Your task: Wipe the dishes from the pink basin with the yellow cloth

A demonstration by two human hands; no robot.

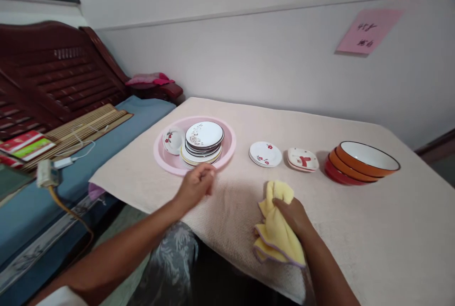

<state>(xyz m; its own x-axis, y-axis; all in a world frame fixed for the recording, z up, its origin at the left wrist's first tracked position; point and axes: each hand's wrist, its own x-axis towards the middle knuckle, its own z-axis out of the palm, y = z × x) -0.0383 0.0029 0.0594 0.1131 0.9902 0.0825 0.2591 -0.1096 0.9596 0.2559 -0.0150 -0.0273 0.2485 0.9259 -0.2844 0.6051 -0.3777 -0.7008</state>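
Observation:
My right hand (296,216) is closed on a yellow cloth (275,230) that hangs over the near edge of the table (355,230). My left hand (196,185) hovers over the table just in front of the pink basin (230,147), fingers curled together with nothing visible in them. The basin holds a stack of floral plates (203,141) and a small floral bowl (173,140) leaning at its left side.
Right of the basin lie a small stack of white flowered saucers (265,153), a square red-patterned dish (303,159) and stacked orange and red bowls (362,161). A wooden bench with a blue mat (53,187) stands at the left. A pink note (368,31) is on the wall.

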